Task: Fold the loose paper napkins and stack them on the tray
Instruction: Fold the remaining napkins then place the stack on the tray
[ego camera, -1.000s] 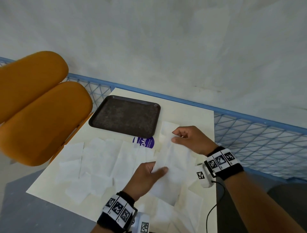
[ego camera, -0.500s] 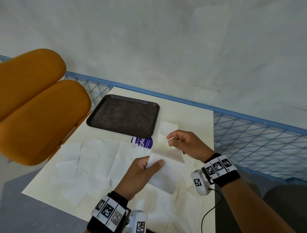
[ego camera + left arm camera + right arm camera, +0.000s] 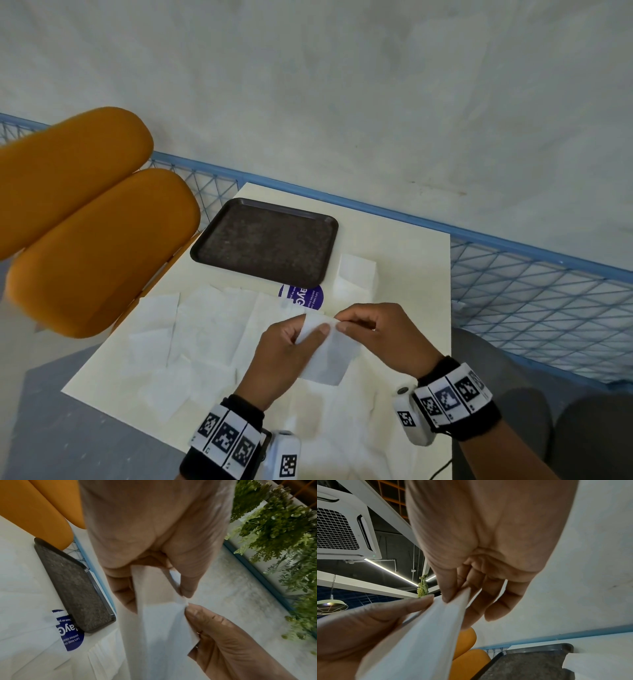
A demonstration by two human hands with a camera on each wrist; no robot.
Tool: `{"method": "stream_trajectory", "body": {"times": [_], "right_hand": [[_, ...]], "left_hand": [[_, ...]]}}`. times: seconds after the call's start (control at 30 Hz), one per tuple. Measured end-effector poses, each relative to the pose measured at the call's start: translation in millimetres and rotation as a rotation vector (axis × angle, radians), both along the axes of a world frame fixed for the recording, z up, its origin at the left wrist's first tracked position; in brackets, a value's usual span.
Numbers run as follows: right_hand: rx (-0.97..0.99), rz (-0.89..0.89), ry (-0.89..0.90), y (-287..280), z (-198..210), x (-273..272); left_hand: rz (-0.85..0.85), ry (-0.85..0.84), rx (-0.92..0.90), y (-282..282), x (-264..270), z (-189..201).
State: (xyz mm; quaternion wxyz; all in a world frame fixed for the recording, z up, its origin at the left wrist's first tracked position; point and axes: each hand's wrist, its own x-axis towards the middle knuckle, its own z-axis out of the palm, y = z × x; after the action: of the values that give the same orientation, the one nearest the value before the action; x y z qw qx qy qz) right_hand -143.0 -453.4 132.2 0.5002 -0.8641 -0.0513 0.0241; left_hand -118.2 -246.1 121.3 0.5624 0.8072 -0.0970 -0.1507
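Note:
A white paper napkin (image 3: 327,356), folded over on itself, hangs just above the table between both hands. My left hand (image 3: 313,330) pinches its top edge with the thumb in front. My right hand (image 3: 344,325) pinches the same edge right beside it. In the left wrist view the napkin (image 3: 159,628) drops from the left thumb, and the right hand (image 3: 223,642) holds its corner. From the right wrist, the doubled napkin (image 3: 419,635) runs between both thumbs. The dark tray (image 3: 267,243) lies bare at the table's far left. Several loose napkins (image 3: 205,325) lie flat on the table.
A small folded napkin (image 3: 356,274) lies on the table just right of the tray. A purple round sticker (image 3: 303,296) shows near the tray's front edge. An orange chair (image 3: 85,222) stands at the left. A blue mesh railing (image 3: 531,301) runs behind and right of the table.
The right hand brought the napkin's far edge back onto the near edge, doubling it. Both hands now meet at one edge and hold the napkin off the table.

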Motion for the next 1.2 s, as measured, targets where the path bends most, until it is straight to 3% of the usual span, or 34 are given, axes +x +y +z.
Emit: {"method": "stream_trajectory", "body": {"times": [0.13,0.3,0.47,0.77,1.0,1.2], "right_hand": [[-0.003,-0.021,-0.014,-6,1,2],[-0.019,0.024,-0.029,-5,6,5],[-0.061,0.014,-0.055,-8,6,9],[-0.390,0.105,-0.131,-16,6,21],[-0.183,0.008,-0.055,-33,3,12],[0.123,-0.111,-0.031,-36,3,4]], "left_hand": [[0.137,-0.148,0.077,5,8,1],[-0.022,-0.200,0.119,5,18,4],[-0.037,-0.277,0.129,-4,23,12],[-0.009,-0.375,0.149,-7,24,9],[0.072,-0.248,0.082,-4,26,5],[0.125,-0.060,-0.067,-8,25,5]]}}
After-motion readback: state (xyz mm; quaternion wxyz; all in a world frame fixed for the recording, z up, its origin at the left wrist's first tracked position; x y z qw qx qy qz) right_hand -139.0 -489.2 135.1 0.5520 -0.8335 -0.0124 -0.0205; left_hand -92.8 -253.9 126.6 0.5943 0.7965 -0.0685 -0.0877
